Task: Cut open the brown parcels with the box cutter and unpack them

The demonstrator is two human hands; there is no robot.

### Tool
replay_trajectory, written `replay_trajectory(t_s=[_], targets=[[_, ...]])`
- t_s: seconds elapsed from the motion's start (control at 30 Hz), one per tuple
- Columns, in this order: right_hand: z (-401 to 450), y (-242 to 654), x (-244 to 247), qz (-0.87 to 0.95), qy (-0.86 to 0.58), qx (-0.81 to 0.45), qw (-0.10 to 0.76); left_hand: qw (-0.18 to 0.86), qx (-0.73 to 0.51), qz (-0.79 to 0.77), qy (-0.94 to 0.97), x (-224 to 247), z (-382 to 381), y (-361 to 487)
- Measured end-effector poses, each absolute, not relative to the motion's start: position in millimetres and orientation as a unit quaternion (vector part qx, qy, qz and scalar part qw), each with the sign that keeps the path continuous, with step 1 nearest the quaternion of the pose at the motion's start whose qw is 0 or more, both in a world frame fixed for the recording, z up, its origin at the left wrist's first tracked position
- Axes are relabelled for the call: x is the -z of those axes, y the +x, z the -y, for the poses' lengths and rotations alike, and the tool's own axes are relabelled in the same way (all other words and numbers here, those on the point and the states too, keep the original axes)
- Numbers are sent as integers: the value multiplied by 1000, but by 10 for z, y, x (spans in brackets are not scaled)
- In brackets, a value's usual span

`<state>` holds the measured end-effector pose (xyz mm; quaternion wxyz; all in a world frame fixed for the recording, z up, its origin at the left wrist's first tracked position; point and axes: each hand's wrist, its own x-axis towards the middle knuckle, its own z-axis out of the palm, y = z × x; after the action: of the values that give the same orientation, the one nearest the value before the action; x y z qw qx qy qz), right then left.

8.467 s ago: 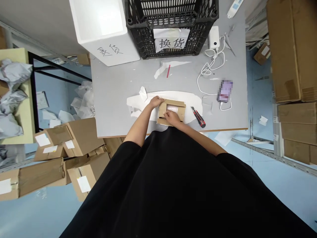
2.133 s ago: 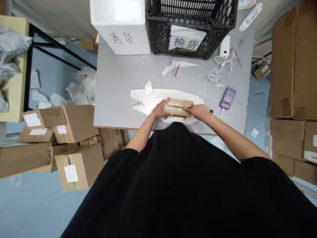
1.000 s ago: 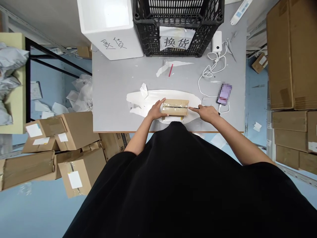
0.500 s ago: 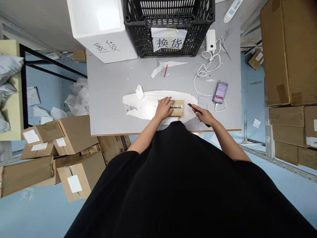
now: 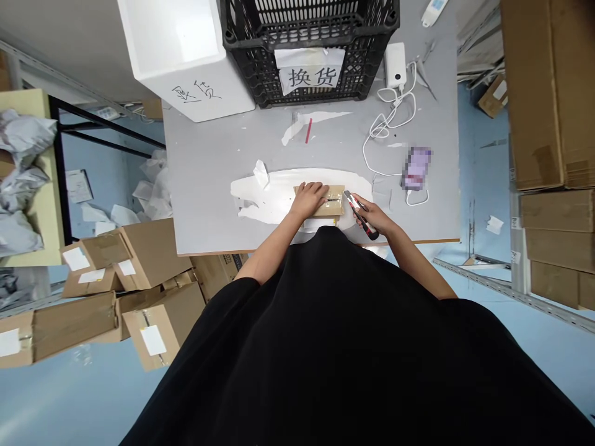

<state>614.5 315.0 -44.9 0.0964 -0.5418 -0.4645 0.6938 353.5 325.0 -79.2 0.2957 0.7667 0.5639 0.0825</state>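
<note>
My left hand point(image 5: 309, 200) holds down a small brown cardboard box point(image 5: 334, 199), fingers over its top and thumb on the near side. Clear tape and a dark line run along the box top, and a white label shows on its near side. In my closed right hand point(image 5: 373, 217) is a utility knife point(image 5: 365, 223) with a black and red handle. Its tip points at the box's right end, close beside it; whether they touch I cannot tell. Under the box lies a white worn patch point(image 5: 269, 197) on the grey table point(image 5: 204, 161).
A white bin point(image 5: 195, 90) and a black crate point(image 5: 307, 99) with a paper sign stand at the back. On the right lie a phone point(image 5: 417, 168), a white cable point(image 5: 383, 127) and scissors point(image 5: 424, 77). Cardboard boxes point(image 5: 149, 257) are piled at the lower left.
My right hand has brought the utility knife left and turned it, its tip now nearer the box's right end. My left hand stays on the box. The view has shifted slightly.
</note>
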Motion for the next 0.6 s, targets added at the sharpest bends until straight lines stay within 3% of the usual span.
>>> replay_trajectory(t_s=[0.33, 0.6], targets=[[-3216, 6203, 529, 455, -514, -719, 106, 298, -99, -538, 782, 947, -3127, 3529], [-3194, 6243, 576, 468, -506, -714, 121, 211, -51, -536, 816, 1007, -3087, 3560]])
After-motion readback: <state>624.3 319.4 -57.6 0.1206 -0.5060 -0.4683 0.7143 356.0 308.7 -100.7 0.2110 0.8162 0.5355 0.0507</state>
